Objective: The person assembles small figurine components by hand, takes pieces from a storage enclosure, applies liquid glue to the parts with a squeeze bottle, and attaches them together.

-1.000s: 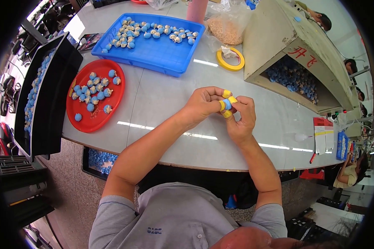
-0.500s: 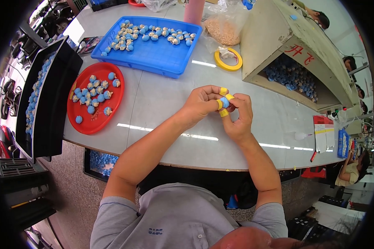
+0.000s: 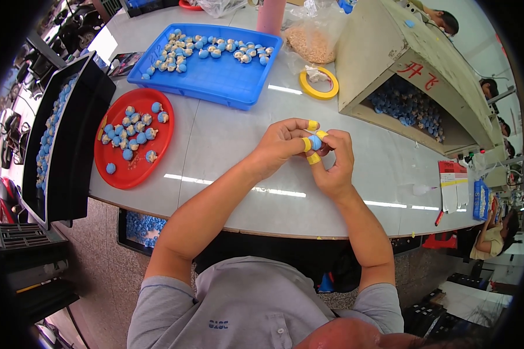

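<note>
Between the fingertips of both hands sits a small blue ball-shaped piece [image 3: 315, 142]. My left hand [image 3: 278, 145] pinches it from the left, and my right hand [image 3: 336, 163] grips it from the right. Yellow tape wraps the thumbs and forefingers of both hands. The hands meet above the grey tabletop [image 3: 233, 200], and the fingers cover part of the piece. To the left, a red round tray [image 3: 147, 168] carries several blue-and-cream balls [image 3: 135, 117]. Farther off, a blue rectangular tray [image 3: 215, 87] bears more of them along its far side.
A black bin [image 3: 78, 139] of blue pieces stands at the left edge. Beyond my hands lie a yellow tape roll [image 3: 309, 93] and a clear bag of beige bits [image 3: 311, 43]. A cream cabinet [image 3: 367, 64] holding blue pieces stands right; a co-worker [image 3: 495, 235] sits far right.
Both hands keep their hold on the blue piece in nearly the same place. Only the fingertips shift slightly around it.
</note>
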`<state>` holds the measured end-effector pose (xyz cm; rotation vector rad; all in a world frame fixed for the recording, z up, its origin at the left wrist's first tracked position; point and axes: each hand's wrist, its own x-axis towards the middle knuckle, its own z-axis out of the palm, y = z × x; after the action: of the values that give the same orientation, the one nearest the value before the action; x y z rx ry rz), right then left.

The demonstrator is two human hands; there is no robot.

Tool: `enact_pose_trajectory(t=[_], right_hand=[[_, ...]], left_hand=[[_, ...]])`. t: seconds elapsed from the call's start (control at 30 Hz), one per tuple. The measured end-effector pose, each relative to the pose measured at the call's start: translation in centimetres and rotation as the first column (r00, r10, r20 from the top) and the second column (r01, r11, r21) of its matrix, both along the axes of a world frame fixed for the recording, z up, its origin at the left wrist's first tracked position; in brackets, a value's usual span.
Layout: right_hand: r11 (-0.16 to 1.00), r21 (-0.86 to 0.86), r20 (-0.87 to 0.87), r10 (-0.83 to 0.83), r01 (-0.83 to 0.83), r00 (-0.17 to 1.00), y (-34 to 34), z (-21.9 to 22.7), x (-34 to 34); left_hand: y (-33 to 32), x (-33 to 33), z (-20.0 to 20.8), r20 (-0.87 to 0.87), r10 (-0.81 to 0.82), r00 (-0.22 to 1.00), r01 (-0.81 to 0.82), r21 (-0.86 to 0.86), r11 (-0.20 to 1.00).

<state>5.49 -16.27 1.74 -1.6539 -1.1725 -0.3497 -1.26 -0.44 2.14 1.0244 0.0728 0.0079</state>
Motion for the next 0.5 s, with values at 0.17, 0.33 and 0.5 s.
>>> enact_pose_trajectory(t=[0.17,0.33,0.5], right_hand=[[1.000,-0.001,-0.011,0.024,-0.024,1.000,-0.16,0.12,0.04],[0.999,-0.006,-0.009,0.033,-0.033,0.999,-0.32,-0.10,0.16],[0.999,-0.013,-0.009,0.034,-0.034,0.999,-0.33,-0.23,0.32]], left_hand=[[-0.11,-0.09,0.39,-0.022,-0.002,1.000,0.001,-0.043,0.999],[-0.07,-0.07,0.08,-0.023,-0.003,1.000,0.002,-0.027,1.000],[0.02,-0.10,0.18,-0.027,-0.005,1.000,0.005,-0.011,1.000]])
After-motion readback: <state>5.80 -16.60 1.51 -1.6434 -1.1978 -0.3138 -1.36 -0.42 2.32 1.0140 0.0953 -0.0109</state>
